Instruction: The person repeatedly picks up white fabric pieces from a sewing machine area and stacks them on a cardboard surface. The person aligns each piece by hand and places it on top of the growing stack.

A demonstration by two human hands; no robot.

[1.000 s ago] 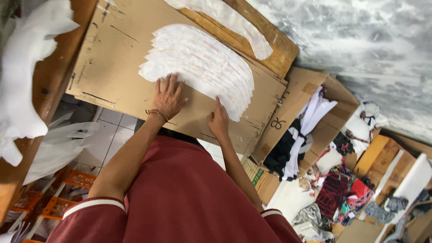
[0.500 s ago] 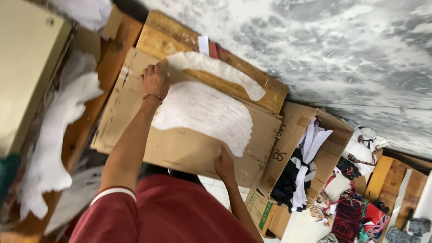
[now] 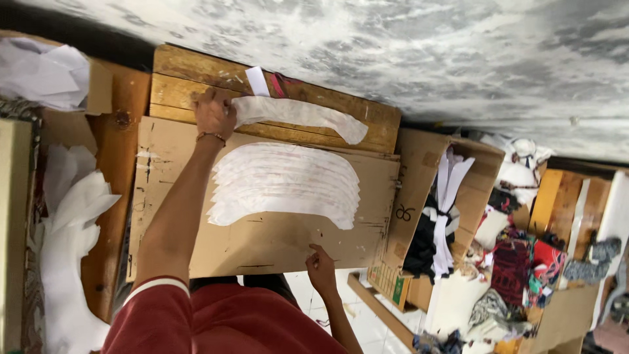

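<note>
A fanned stack of white curved cut pieces (image 3: 285,183) lies on a brown cardboard sheet (image 3: 262,242) in front of me. Beyond it, on a wooden bench (image 3: 177,75), lies a long white curved strip (image 3: 301,115). My left hand (image 3: 213,113), with a bracelet at the wrist, is stretched out and closed on the left end of that strip. My right hand (image 3: 321,265) rests on the near edge of the cardboard with nothing in it, fingers loosely curled. My red shirt (image 3: 216,321) fills the bottom of the view.
White scrap material (image 3: 72,216) trails down the left side, and more white pieces (image 3: 39,72) sit at the top left. An open cardboard box (image 3: 439,210) of black and white cloth stands to the right, next to piles of coloured fabric (image 3: 524,269). A grey mottled wall (image 3: 426,52) runs behind.
My left hand left the fanned stack, reached to the far strip on the bench and closed on its end. My right hand slid back to the cardboard's near edge.
</note>
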